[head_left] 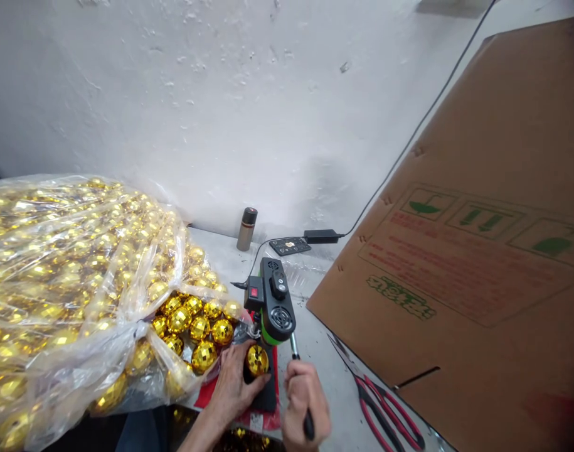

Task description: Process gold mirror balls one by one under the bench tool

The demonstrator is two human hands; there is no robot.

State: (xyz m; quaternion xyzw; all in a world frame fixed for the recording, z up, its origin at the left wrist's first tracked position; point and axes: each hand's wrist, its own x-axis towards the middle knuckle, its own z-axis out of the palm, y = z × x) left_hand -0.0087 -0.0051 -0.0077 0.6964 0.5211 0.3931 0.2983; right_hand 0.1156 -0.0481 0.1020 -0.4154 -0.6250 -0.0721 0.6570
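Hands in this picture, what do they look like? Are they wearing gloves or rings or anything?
Both are bare human hands, with no gloves. The left hand has its fingers spread apart, and no sleeve or watch shows on its wrist. The right hand is a bit blurry. I see no rings on either.

Underside of gold ball (257, 360) hidden; cardboard box (460, 169) cut off at right edge

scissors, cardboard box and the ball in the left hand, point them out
Scissors (381, 415): head view, on the handles.
Cardboard box (475, 251): head view, on the printed side.
Ball (257, 360): head view, on its front, in the left hand (233, 383).
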